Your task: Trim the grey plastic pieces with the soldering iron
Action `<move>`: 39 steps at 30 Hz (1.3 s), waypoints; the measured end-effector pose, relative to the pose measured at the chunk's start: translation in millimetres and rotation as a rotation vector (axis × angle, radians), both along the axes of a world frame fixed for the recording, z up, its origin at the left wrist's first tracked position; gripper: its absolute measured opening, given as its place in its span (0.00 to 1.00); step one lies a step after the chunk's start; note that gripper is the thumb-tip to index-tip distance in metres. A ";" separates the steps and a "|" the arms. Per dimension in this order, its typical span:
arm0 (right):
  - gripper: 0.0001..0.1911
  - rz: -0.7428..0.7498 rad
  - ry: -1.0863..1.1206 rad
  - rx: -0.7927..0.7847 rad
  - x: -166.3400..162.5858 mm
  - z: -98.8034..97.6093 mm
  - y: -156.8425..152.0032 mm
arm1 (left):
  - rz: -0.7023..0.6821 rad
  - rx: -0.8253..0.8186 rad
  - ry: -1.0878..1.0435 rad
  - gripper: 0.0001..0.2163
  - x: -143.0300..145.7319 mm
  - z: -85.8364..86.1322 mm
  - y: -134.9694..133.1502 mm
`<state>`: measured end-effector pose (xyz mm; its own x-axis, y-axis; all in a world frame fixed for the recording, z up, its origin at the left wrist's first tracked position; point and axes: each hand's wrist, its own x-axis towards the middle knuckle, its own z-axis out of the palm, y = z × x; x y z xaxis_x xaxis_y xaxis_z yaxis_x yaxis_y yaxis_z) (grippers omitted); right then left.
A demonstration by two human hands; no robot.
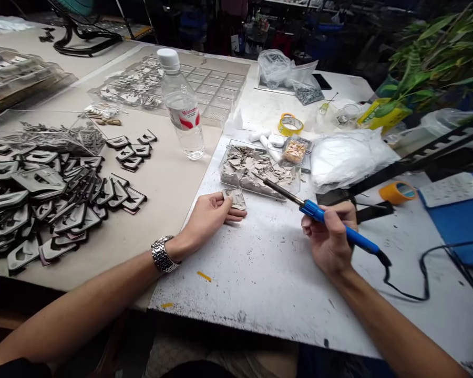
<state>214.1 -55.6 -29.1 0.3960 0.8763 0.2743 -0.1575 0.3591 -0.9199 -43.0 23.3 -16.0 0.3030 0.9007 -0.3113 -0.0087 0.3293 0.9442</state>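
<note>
A small flat light-grey piece (238, 199) is pinched between the thumb and fingers of my left hand (213, 214), low over the white tabletop. My right hand (333, 236) grips a blue-handled soldering iron (317, 211), its dark shaft slanting up and left. The iron's tip is over a clear plastic box (294, 190) full of flat, irregular grey pieces (244, 165), just beyond my left hand. The iron's tip and the held piece are apart. From the blue handle's rear, a black cord (408, 297) runs to the right.
On the left lies a large heap of grey-and-black frame-like parts (59, 199). A water bottle (183, 113) stands before a compartment tray (216, 89). Yellow tape (290, 125), a white plastic bag (345, 155), an orange tape roll (398, 192) and a dark slotted bar (425, 149) are on the right.
</note>
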 end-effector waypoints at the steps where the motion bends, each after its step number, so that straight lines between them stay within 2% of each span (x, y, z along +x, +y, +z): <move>1: 0.14 0.007 -0.009 0.007 -0.6 -0.9 -0.4 | 0.000 -0.003 -0.009 0.13 0.0 0.5 0.2; 9: 0.14 0.005 -0.086 -0.003 -7.6 -1.8 -5.5 | -0.023 0.018 -0.045 0.11 -1.6 -3.6 1.3; 16: 0.12 -0.002 -0.138 -0.024 -10.3 -3.8 -6.8 | -0.116 0.150 0.084 0.17 -6.5 1.1 -0.3; 26: 0.11 0.035 -0.151 -0.018 -9.5 -4.1 -8.5 | -0.176 0.176 0.146 0.13 -8.6 0.5 -0.6; 39: 0.10 0.025 -0.164 -0.027 -8.3 -6.7 -9.1 | -0.189 0.163 0.149 0.15 -10.1 -1.8 0.1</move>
<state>205.9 -64.7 -35.8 0.3263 0.8931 0.3098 -0.0132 0.3320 -0.9432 -53.1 23.4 -17.8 0.4318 0.8745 -0.2208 0.1808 0.1559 0.9711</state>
